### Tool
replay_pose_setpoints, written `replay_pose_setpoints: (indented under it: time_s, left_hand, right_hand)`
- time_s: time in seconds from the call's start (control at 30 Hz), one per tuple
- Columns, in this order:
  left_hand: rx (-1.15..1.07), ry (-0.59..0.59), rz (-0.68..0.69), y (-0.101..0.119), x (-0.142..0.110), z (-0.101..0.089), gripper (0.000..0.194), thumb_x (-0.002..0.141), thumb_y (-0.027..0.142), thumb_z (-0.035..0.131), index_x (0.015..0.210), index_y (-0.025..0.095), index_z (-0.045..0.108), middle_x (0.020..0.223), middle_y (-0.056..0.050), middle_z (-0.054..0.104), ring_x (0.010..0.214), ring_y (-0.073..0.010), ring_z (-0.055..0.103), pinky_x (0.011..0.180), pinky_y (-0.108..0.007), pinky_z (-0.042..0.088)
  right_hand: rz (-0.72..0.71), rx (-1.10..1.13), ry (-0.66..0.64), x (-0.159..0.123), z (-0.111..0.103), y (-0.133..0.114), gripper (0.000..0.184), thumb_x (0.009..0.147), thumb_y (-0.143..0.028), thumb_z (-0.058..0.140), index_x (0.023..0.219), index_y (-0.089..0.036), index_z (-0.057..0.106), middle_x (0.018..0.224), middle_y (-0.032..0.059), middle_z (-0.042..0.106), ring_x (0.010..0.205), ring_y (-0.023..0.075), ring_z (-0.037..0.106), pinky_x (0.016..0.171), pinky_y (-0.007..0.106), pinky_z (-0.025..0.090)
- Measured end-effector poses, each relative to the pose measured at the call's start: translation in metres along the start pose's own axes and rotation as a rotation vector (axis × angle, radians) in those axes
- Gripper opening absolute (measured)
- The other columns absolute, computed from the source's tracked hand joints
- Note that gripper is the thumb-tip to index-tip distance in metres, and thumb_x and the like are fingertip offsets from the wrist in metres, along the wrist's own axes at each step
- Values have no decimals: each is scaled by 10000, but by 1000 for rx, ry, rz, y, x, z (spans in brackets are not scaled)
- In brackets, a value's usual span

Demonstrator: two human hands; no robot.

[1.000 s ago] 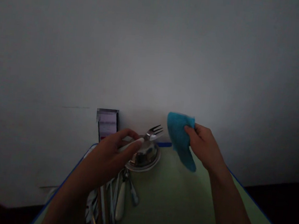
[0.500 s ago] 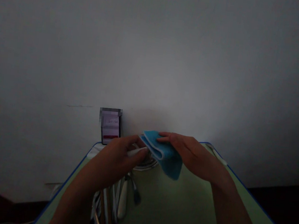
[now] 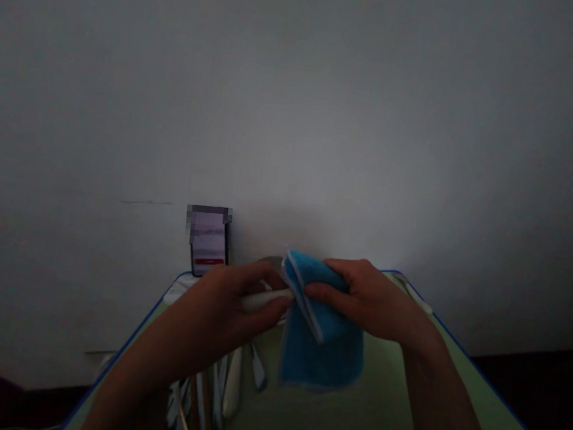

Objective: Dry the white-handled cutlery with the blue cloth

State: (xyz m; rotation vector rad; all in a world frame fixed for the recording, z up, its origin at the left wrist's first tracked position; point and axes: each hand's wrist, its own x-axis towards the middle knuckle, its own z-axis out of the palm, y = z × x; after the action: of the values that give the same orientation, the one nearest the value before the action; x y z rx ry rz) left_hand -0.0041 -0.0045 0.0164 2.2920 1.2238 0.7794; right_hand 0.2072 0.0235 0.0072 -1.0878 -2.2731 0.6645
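My left hand is closed round the white handle of a fork; the fork's tines are hidden inside a blue cloth. My right hand pinches the folded blue cloth around the fork's head, thumb on the near side. The cloth's lower part hangs down over the green table. A metal bowl sits just behind the hands, mostly hidden by them.
Several pieces of white-handled cutlery lie on the table below my left hand. A phone with a lit screen leans against the grey wall at the table's far left. The table has a blue edge.
My right hand brought the blue cloth left from the air onto the fork's tines and wrapped it round them. The cloth now hangs lower. My left hand kept its hold on the fork.
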Motion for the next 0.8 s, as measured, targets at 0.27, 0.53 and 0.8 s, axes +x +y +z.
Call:
replay_pose_setpoints:
  time_s: [0.27, 0.53, 0.8]
  left_hand:
    - [-2, -2, -22, -7, 1, -1, 171, 830, 357, 558, 891, 220, 639, 794, 23, 696, 707, -142, 636, 643, -222, 479]
    - [60, 124, -64, -10, -3, -6, 217, 843, 386, 539, 774, 191, 605, 645, 32, 622, 590, -111, 577, 533, -189, 425]
    - [74, 156, -109, -10, -6, -8, 248, 855, 409, 510, 756, 191, 575, 613, 36, 597, 547, -106, 555, 495, -197, 401]
  right_hand:
    - [-105, 22, -71, -5, -5, -1, 252, 907, -340, 401, 809, -165, 553, 703, -14, 548, 618, 98, 485, 559, 214, 366]
    - [-16, 164, 177, -7, -4, 9, 261, 897, -395, 417, 845, -178, 551, 695, -15, 519, 592, 101, 455, 522, 213, 372]
    - [11, 553, 569, 3, 3, 11, 310, 869, -460, 455, 1031, -244, 608, 900, -2, 640, 809, 147, 584, 736, 261, 473]
